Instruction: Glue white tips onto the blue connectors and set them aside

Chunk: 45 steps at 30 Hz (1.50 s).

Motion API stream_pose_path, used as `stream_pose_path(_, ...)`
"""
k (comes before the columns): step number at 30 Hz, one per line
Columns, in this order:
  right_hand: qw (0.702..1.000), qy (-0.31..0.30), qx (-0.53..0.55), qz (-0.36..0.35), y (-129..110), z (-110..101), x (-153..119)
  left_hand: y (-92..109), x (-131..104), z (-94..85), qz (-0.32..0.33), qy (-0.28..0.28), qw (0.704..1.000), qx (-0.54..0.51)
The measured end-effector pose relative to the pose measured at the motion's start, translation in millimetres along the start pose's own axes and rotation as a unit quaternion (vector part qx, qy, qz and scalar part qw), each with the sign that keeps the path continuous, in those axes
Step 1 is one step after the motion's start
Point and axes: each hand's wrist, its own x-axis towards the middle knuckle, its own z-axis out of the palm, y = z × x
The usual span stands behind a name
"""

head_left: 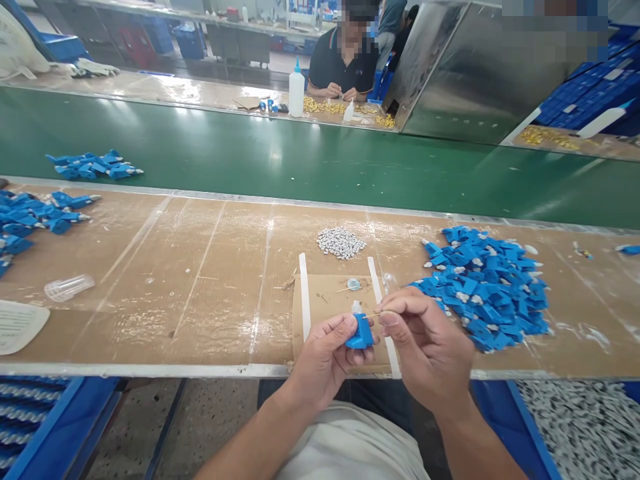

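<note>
My left hand [327,353] is closed around a small blue plastic part [361,333] with a whitish tip pointing up. Between thumb and fingertips of my right hand [430,340] is a thin wooden toothpick [371,316], its end at the blue part's upper side. Whether it touches the part I cannot tell. Both hands are over a cardboard sheet [327,300] marked by two white strips. On that sheet, just beyond my hands, lies a small clear round dab or dish [353,284] with another thin stick beside it. Farther back sits a pile of small grey pieces [341,243].
To the right is a big heap of blue parts [493,287]; more blue parts [35,217] lie far left. A green conveyor belt [250,153] runs behind, carrying a blue cluster [95,165]. A clear plastic cup [69,288] lies left. Across the belt sits a person [345,60] beside a white bottle [297,92].
</note>
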Motion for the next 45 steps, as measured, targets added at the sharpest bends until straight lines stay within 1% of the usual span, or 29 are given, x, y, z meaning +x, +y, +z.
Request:
stream_pose_path(9,0.989,-0.076,-0.057,-0.115,5,-8,1,2,0,-3.1,-0.025,-0.019,0.998,-0.050)
stream_pose_path(13,0.986,-0.064,-0.072,-0.133,7,-10,3,2,1,-3.9,-0.044,-0.020,0.997,-0.061)
stream_pose_path(21,0.987,-0.078,-0.084,-0.116,9,-13,4,0,2,-5.5,-0.060,-0.020,0.996,-0.066)
stream_pose_path(26,0.983,-0.106,-0.093,-0.115,10,-13,4,-1,3,-6.2,-0.054,-0.020,0.997,-0.055)
stream_pose_path(28,0.988,-0.086,-0.074,-0.104,10,-12,3,0,3,-7.0,-0.057,-0.023,0.997,-0.055)
stream_pose_path(29,0.992,-0.066,-0.058,-0.095,10,-12,3,0,3,-7.5,-0.058,-0.023,0.996,-0.056)
stream_pose_path(33,0.997,0.050,0.025,-0.047,9,-14,3,2,3,-9.8,-0.067,-0.020,0.996,-0.061)
stream_pose_path(35,0.996,0.077,0.044,-0.024,12,-18,2,2,2,-11.1,-0.070,-0.019,0.995,-0.064)
stream_pose_path(37,0.998,0.065,0.025,-0.009,19,-22,-1,2,2,-12.5,-0.073,-0.016,0.995,-0.069)
stream_pose_path(41,0.998,0.010,-0.063,0.003,37,-24,-9,1,3,-15.9,-0.076,-0.018,0.993,-0.089)
stream_pose_path(43,0.996,-0.007,-0.089,0.005,46,-22,-12,1,4,-18.1,-0.084,-0.018,0.989,-0.121)
stream_pose_path(45,0.995,-0.022,-0.093,0.012,52,-17,-15,4,5,-20.8,-0.092,-0.015,0.981,-0.171)
